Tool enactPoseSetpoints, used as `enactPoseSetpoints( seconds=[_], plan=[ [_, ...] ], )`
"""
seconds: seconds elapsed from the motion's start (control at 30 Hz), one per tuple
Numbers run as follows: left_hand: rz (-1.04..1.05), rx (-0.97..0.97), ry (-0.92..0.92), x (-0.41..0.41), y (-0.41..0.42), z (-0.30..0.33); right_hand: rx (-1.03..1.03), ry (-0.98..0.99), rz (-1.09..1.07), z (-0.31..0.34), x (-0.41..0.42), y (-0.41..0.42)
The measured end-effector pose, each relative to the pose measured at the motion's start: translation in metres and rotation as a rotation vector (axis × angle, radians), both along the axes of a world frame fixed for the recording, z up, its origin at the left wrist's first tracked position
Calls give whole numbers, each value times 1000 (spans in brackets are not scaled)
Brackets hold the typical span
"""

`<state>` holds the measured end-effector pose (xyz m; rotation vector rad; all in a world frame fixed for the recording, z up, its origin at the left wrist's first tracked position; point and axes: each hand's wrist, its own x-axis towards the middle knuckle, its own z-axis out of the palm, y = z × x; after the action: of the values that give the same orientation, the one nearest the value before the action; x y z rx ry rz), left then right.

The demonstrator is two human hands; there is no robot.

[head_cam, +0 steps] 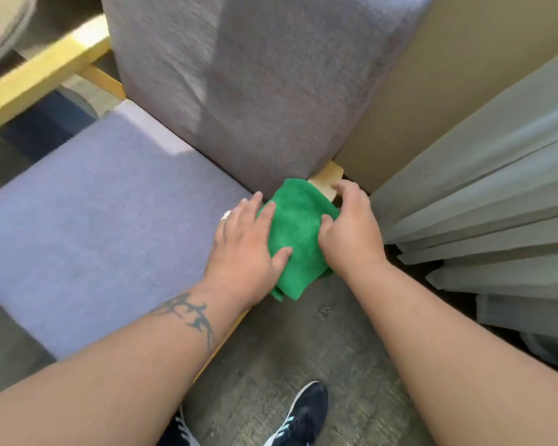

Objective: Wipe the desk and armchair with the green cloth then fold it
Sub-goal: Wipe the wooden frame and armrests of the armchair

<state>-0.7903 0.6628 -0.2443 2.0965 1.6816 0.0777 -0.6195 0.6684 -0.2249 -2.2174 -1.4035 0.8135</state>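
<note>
1. At the near right corner of the armchair (116, 201), seen from the head camera, the green cloth (298, 230) lies bunched over the edge of the seat cushion, right where the seat meets the backrest (255, 91).
2. The left hand (250, 246) lies flat and spread, fingers (268, 210) and thumb pressing on the cloth's left side, while the palm rests on the lilac seat fabric. It pins the cloth rather than closing around it.
3. The right hand (351, 233) sits on the cloth's right side, fingers curled down and gripping the fabric at its edge; one fingertip also touches the pale wooden arm end (327, 178) of the armchair just behind the cloth.
4. The cloth's lower corner hangs past the seat edge, above the grey floor (287, 349).
5. Right of the armchair hang grey curtain folds (480, 204), with a beige wall (448, 75) behind the backrest.
6. Below the armchair's front edge, a black shoe (303, 410) stands on the floor.
7. On the armchair's far left side runs a yellow wooden armrest (42, 75).
</note>
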Motion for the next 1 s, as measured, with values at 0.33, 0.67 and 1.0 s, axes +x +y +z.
enactPoseSetpoints(
  seconds=[0.33, 0.67, 1.0],
  plan=[
    [-40, -272, -313, -5, 6, -25, -14, -347, 451, -53, -35, 16],
    [-61, 16, -280, -83, 10, 1, 156, -374, 755, -56, -116, -64],
    [-328, 1, -38, -135, -76, -2, -13, -276, 1117, -41, -234, -183]
  ],
)
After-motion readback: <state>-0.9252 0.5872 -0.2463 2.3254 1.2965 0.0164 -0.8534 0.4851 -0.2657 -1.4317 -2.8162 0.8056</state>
